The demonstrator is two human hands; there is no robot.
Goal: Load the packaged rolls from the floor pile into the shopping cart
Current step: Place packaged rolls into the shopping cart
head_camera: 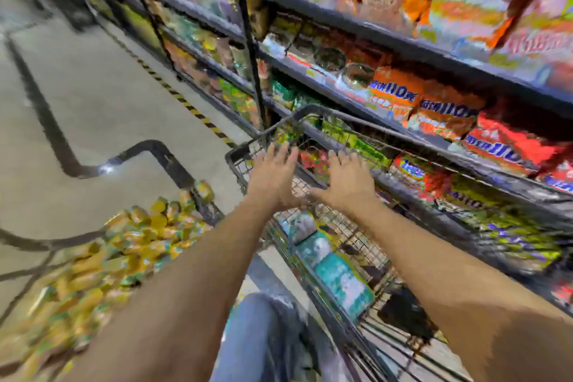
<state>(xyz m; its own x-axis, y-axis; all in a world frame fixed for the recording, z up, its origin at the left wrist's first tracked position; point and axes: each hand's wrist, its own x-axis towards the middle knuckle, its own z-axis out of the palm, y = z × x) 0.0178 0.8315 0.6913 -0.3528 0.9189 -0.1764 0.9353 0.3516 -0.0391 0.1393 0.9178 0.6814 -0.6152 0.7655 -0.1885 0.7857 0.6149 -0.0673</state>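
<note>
- Left hand (274, 170) and right hand (347, 180): both mid-frame over the cart (238, 154), fingers straight and spread, holding nothing.
- Rolls (124, 242): loose yellow-green pile on the floor at lower left, well apart from both hands. The cart sits centre-right.
- Risk: the pile is across the body from the cart, so each load means a twist and a reach. Glossy wrap could slip from a loose grab and drop short of the rim.
- Risk: the cart is just beside the shelves (403, 49), so a shove or lean could roll it into stock.
- Risk: a careless scoop could scatter the loose heap further across the aisle.
- Hard to read: heavy blur, so no labels are legible and the pack count is unknowable.
- Teal packs (338, 273) lie in the cart; can't tell if they're rolls.
- Arms hide part of the cart floor, the wheels aren't visible, and the pile is cut off at the lower left edge.
</note>
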